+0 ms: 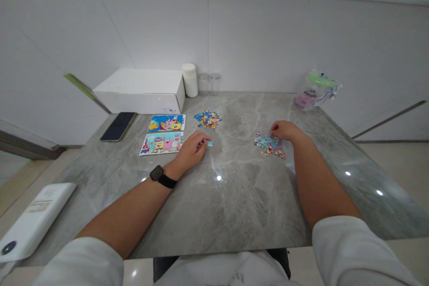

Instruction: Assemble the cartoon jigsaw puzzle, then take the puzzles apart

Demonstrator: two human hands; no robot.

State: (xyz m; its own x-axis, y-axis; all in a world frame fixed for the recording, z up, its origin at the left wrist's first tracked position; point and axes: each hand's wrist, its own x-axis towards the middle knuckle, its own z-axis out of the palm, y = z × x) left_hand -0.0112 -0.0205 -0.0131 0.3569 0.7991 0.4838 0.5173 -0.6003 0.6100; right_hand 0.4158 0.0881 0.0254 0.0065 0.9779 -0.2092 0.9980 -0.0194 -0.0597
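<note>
My left hand (193, 149), with a black watch on its wrist, is closed with its fingertips at a light blue jigsaw puzzle piece (210, 144) on or just above the table. Over the right-hand heap of puzzle pieces (269, 145) my right hand (284, 130) has its fingers pinched together at the heap's far edge. Whatever is between those fingers is too small to make out. A second heap of puzzle pieces (208, 119), blue and yellow, lies farther back. Two cartoon picture cards, one lower (161, 143) and one upper (166, 123), lie left of my left hand.
A white box (139, 91), a white bottle (190, 80) and two clear jars (209, 85) stand along the wall. A phone (118, 126) lies at the left, with a white device (36, 219) near the front left corner. A plastic-wrapped cup (317, 91) stands back right.
</note>
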